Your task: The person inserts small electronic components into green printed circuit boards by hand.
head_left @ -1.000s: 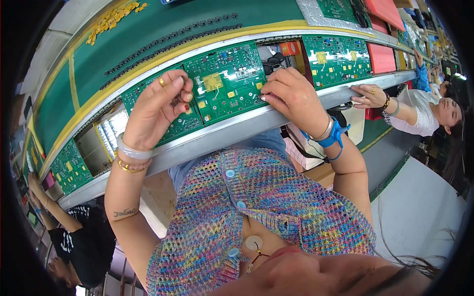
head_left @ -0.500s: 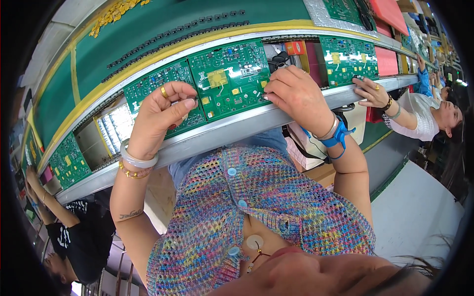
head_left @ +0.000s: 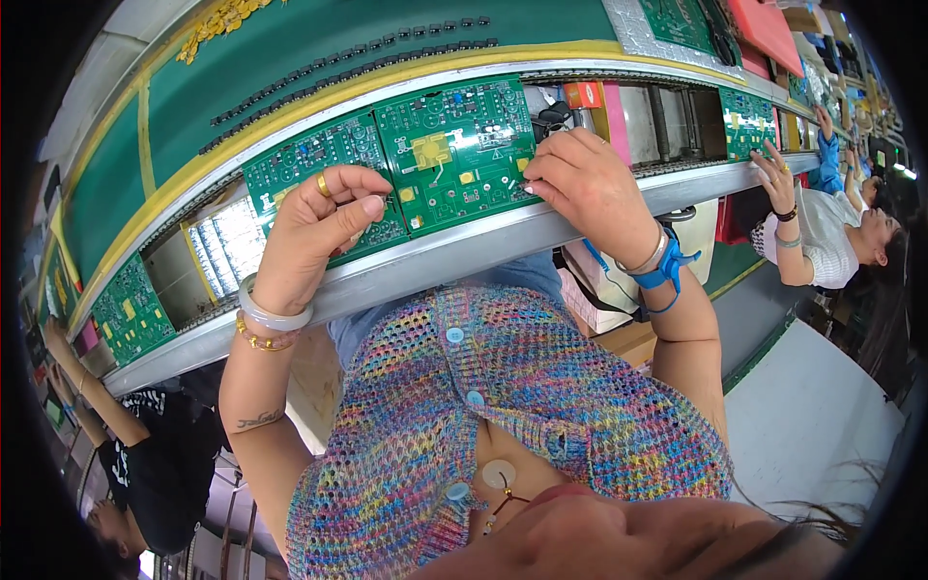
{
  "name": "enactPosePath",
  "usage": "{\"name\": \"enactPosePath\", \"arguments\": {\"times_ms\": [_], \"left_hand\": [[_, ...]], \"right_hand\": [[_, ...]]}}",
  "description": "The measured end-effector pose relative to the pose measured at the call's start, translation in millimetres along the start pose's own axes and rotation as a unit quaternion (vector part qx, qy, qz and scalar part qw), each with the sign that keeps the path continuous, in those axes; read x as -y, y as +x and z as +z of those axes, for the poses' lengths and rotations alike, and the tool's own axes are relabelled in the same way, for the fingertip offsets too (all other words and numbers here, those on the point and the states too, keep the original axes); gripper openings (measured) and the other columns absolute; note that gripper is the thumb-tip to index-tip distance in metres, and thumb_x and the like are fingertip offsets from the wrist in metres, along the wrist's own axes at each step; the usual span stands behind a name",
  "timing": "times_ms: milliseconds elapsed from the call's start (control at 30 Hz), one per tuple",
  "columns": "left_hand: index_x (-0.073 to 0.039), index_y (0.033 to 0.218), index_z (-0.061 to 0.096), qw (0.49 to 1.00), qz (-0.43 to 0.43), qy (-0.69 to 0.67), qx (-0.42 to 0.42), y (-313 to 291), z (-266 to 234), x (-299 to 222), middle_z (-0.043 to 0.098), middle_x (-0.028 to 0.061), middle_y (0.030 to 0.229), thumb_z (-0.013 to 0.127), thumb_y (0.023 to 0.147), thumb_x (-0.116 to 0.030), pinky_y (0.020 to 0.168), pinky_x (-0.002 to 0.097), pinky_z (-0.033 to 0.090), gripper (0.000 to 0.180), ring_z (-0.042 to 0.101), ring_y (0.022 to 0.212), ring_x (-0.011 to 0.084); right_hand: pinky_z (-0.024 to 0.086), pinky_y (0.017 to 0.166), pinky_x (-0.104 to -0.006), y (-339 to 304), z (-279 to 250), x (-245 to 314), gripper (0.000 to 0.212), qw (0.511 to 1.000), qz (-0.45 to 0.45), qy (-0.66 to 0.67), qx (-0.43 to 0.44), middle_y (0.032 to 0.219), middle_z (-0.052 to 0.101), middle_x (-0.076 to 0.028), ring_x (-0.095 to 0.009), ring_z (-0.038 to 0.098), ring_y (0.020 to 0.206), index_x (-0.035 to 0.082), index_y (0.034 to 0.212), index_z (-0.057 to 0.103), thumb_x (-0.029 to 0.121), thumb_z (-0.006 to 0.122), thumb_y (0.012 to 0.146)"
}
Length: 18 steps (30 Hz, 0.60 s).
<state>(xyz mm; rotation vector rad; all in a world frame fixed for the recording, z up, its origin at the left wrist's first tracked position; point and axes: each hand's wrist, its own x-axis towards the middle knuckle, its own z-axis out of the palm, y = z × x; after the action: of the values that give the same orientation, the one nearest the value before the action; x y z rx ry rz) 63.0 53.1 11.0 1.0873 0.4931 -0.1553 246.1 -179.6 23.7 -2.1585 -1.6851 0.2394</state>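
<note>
Two green circuit boards lie side by side on the rail track before me. My left hand (head_left: pixel 324 217) is over the left board (head_left: pixel 317 148), its thumb and forefinger curled together near the seam between the boards. Whatever those fingertips hold, if anything, is too small to name. At the right edge of the other board (head_left: pixel 460 145), which bears yellow patches and small parts, my right hand (head_left: pixel 590 193) has its fingers drawn together in a pinch. Its fingertips touch or nearly touch that edge, and what they may hold is hidden.
Rows of small black components (head_left: pixel 358 58) stand on the green bench beyond the track. A metal rail (head_left: pixel 464 256) runs along the near side. Farther right, a co-worker's hand (head_left: pixel 776 177) is raised by another board (head_left: pixel 748 124). Another person's arm (head_left: pixel 92 391) reaches in at left.
The board on the right has moved away along the track, widening the gap beside my right hand. The co-worker's hand there has lifted and shifted right. My own hands have barely moved.
</note>
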Motion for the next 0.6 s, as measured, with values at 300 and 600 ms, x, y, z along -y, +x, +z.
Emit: {"name": "enactPosePath", "arguments": {"times_ms": [300, 600], "left_hand": [[-0.004, 0.107, 0.064, 1.000, 0.002, 0.004, -0.005, 5.2, -5.3, -0.2, 0.063, -0.0030, 0.084, 0.063, 0.088, -0.011, 0.049, 0.0159, 0.027, 0.021, 0.037, 0.058, -0.0012], [-0.005, 0.099, 0.066, 0.997, 0.043, 0.056, -0.033, 3.5, 2.6, 0.9, 0.065, -0.0026, 0.078, 0.065, 0.084, -0.011, 0.047, 0.0156, 0.028, 0.017, 0.039, 0.055, -0.0017]], "right_hand": [[0.045, 0.075, -0.0353, 9.1, 2.9, -1.6, 0.016, 1.000, -0.017, -0.014, 0.012, 0.089, 0.057, -0.005, -0.025, 0.055, 0.084, 0.007, 0.084, 0.062, 0.008, 0.069, 0.070], [0.047, 0.066, -0.0382, 90.2, -24.8, -1.0, 0.017, 0.991, -0.020, 0.021, -0.129, 0.079, 0.061, -0.009, -0.028, 0.060, 0.077, 0.007, 0.091, 0.064, 0.010, 0.069, 0.076]]}}
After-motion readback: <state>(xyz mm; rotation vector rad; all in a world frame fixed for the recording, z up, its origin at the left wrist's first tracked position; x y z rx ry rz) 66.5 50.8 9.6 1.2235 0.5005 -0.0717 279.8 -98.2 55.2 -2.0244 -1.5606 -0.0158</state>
